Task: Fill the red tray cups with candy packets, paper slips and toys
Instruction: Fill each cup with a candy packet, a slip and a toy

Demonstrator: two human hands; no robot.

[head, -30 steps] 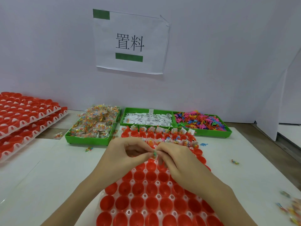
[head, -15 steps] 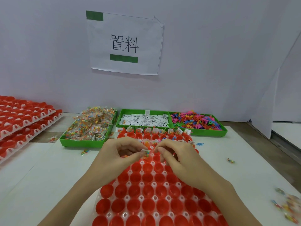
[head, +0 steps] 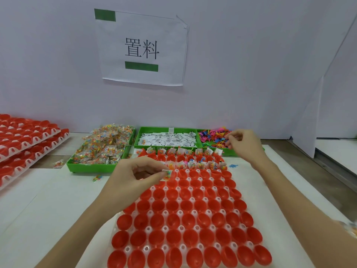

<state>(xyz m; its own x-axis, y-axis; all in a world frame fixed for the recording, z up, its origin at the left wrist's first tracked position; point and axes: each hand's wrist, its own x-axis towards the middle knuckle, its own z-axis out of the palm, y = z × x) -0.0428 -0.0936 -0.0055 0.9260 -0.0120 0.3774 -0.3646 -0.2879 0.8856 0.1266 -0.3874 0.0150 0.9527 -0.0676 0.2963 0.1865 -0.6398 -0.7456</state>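
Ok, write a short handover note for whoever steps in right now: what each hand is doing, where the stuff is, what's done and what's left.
Left hand: pinches a candy packet over the third row of the red tray.
Right hand: fingers curled over the toy bin; whether it grips a toy cannot be told.
Supplies: candy packet bin far left, paper slip bin in the middle, toys on the right.
Done: the two far rows of cups hold items.
Left: every nearer row is still empty, starting with the third. Stacked red trays wait on the left.
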